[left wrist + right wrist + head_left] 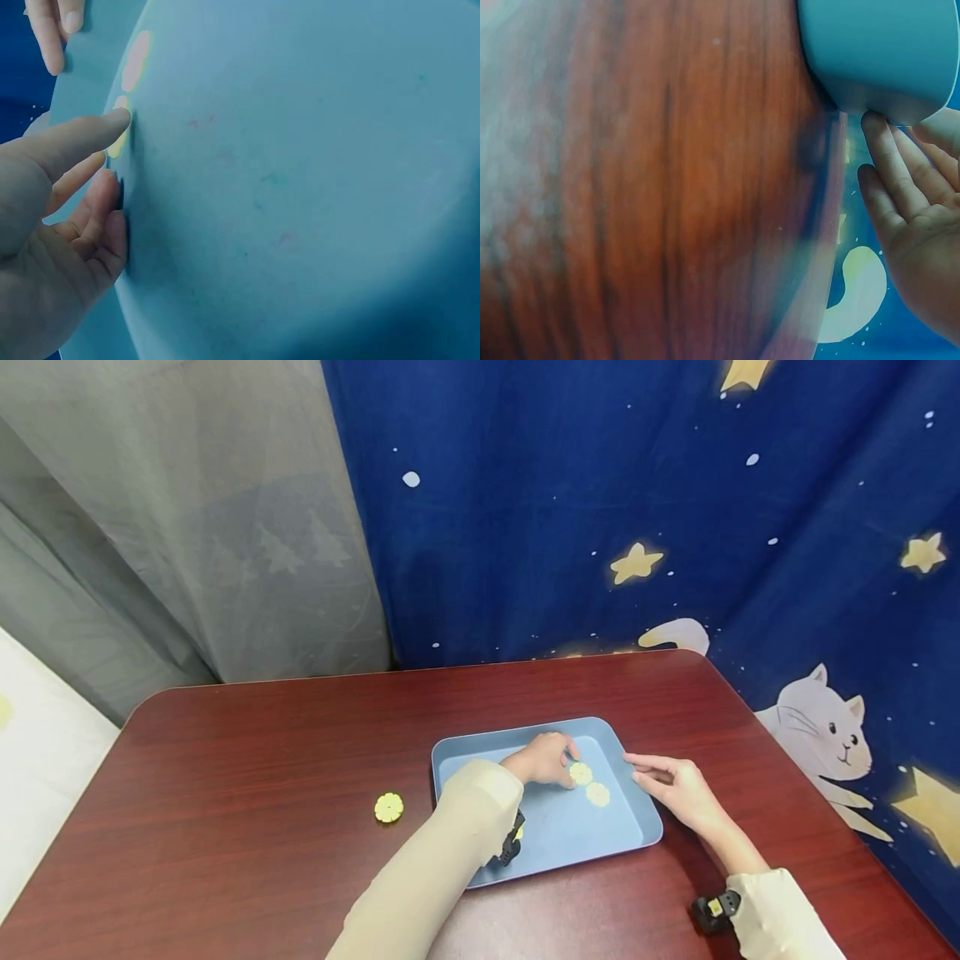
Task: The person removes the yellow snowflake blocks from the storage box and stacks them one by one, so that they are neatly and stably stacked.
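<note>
A shallow blue tray (pixel 555 839) lies on the table with two pale yellow scalloped discs in its right half. Over the tray's floor, my left hand (pixel 546 762) has its thumb at the near side of the farther disc (pixel 581 773); its index finger is slightly apart. In the left wrist view the thumb tip overlaps that disc (pixel 115 147), and the other fingers bend loosely. Beside it lies the second disc (pixel 597 794). My right hand (pixel 678 787) touches the tray's right rim from outside with nearly straight fingers. The right wrist view shows fingertips (pixel 876 127) against the tray wall (pixel 885 52).
Left of the tray, another yellow scalloped disc (pixel 388 807) lies on the dark red wooden table (pixel 262 777). Behind the table hang a grey curtain (pixel 202 527) and a blue curtain with stars (pixel 525 510). Each wrist carries a small black camera (pixel 712 912).
</note>
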The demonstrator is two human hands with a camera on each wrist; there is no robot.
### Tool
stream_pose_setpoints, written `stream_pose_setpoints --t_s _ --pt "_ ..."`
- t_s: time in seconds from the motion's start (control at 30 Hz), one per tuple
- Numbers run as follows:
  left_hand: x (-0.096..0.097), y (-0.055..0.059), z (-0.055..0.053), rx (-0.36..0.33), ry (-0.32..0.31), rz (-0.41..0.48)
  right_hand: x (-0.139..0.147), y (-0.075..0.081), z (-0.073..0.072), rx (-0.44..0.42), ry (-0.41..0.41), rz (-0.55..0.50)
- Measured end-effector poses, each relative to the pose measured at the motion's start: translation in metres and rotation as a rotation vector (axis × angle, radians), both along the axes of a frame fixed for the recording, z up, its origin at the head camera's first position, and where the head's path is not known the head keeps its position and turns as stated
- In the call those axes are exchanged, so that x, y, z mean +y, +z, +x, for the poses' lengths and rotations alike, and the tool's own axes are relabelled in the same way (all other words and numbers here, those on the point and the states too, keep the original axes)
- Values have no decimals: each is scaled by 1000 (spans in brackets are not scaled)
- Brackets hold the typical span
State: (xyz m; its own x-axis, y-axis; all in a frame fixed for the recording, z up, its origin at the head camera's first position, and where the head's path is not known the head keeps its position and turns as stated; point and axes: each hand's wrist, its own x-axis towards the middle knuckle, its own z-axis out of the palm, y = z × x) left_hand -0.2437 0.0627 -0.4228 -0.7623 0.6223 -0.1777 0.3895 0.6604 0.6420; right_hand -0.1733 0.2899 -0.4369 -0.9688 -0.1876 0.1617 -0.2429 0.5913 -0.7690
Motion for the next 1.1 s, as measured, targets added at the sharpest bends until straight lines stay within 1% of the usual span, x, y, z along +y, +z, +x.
stream_pose_setpoints --t_s 0.3,0.6,0.93,1.1 --pt "4 -3 -1 54 0 -7 0 1 -1 -10 2 -14" --pt "4 -5 -3 46 3 -5 -2 3 -1 -25 -1 -27" --pt "4 -2 1 34 24 -7 -1 2 0 -32 -5 -19" --pt "5 -4 2 23 31 -13 -1 3 1 -44 -5 -33"
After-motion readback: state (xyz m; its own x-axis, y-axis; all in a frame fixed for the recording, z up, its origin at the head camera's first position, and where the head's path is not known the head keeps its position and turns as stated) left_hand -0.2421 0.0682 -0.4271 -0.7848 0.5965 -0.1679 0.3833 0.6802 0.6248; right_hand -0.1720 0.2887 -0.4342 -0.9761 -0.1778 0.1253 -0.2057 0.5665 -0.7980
